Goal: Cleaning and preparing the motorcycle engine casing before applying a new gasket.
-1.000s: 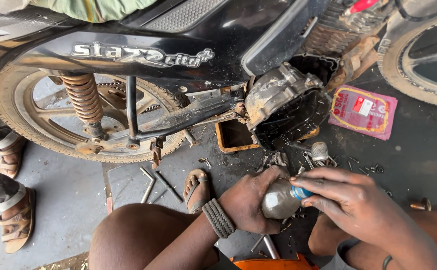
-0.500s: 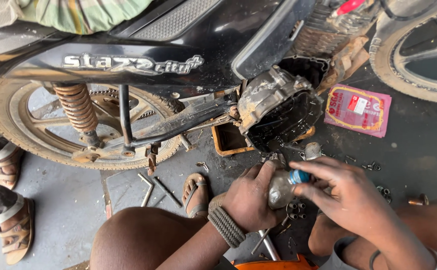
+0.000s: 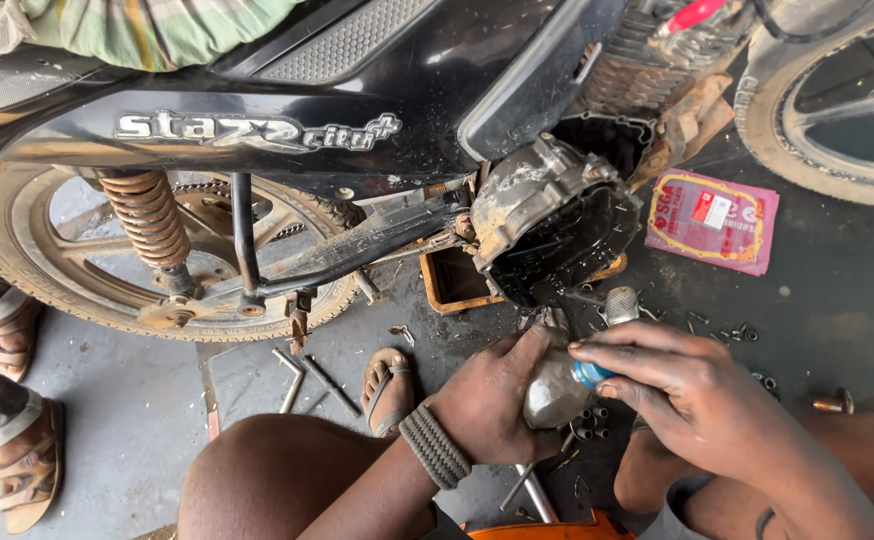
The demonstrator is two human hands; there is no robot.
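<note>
Right beside the motorcycle — a flat pink packet.

a motorcycle repair workshop: a black motorcycle stood on an oil-stained grey concrete floor, its grimy metal engine casing opened, with loose steel bolts and thin metal rods scattered beside it.

— Grey concrete floor, dusty and pale at left, dark with oil stains at right.
— Flat daylight, soft shadows under the black motorcycle.
— Spoked rear wheel at left, another tyre top right, sandalled feet at the edge.
</note>
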